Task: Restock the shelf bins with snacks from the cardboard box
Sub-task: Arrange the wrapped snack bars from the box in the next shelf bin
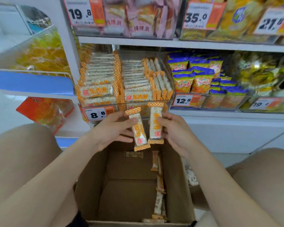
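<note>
you've got one snack in each of your hands right now. your left hand (pixel 111 128) pinches the tilted bar (pixel 138 130) across its middle, thumb on the front, and your right hand (pixel 175 130) grips the upright bar (pixel 155 125) along its right edge. both sit over the open cardboard box (pixel 92 185), just under the front lip of the clear shelf bin (pixel 168 95), which is already packed with the same orange-checked bars.

handling-wise, these look like puffed rice bars in thin glossy wrap, so i'd guess very light and stiff-ish but crumbly — squeeze hard or bend one and it'll probably snap inside the pack. the film looks slick too, so a lazy fingertip pinch could let it slide.

best hold is what you're doing: the middle of the bar, fingers flat on the broad faces. skip the crimped checked ends, they're just floppy film and give you no control.

the bin's right side has bars standing on edge with a bit of room, so i'd slot them in there gently rather than jamming them down. a few leftover bars (pixel 158 202) lie along the right wall of the box.
</note>
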A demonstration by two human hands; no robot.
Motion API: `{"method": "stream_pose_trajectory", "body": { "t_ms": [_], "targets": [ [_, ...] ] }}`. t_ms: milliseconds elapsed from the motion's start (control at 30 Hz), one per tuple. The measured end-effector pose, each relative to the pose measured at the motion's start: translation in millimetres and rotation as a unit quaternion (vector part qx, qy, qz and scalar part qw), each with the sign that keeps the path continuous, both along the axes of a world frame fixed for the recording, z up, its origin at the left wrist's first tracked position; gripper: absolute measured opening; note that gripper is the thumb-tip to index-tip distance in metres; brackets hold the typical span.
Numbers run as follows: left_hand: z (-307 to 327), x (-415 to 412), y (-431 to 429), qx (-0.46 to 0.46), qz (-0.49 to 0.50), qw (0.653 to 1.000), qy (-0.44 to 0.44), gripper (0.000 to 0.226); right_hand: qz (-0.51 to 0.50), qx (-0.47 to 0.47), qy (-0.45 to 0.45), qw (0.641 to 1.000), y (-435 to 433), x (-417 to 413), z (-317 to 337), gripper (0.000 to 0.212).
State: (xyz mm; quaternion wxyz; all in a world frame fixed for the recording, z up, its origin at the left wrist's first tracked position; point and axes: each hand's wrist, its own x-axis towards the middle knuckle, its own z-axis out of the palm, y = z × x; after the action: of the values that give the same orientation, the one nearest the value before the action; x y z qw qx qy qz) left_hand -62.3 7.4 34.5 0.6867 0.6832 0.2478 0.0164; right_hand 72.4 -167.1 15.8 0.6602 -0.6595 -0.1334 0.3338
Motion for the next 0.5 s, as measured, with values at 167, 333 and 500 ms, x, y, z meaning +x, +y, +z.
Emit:
{"method": "stream_pose_trajectory", "body": {
  "t_ms": [167, 333, 500],
  "targets": [
    [8.5, 9.0, -14.9, 0.058, 0.061, 0.995, -0.061, 0.035, 0.077, 0.006, -0.159, 0.984, -1.7, -2.6, 34.5, 0.038],
    [26.6, 11.1, -24.9, -0.018, 0.065, 0.992, -0.109, 0.029, 0.074, -0.041, -0.280, 0.956, 6.1, -4.4, 56.2, 0.041],
    [39.7, 0.2, -3.2, 0.224, -0.007, 0.960, -0.168, 0.052, 0.089, -0.024, -0.320, 0.943, 17.9, -3.3, 71.5, 0.070]
  ]
}}
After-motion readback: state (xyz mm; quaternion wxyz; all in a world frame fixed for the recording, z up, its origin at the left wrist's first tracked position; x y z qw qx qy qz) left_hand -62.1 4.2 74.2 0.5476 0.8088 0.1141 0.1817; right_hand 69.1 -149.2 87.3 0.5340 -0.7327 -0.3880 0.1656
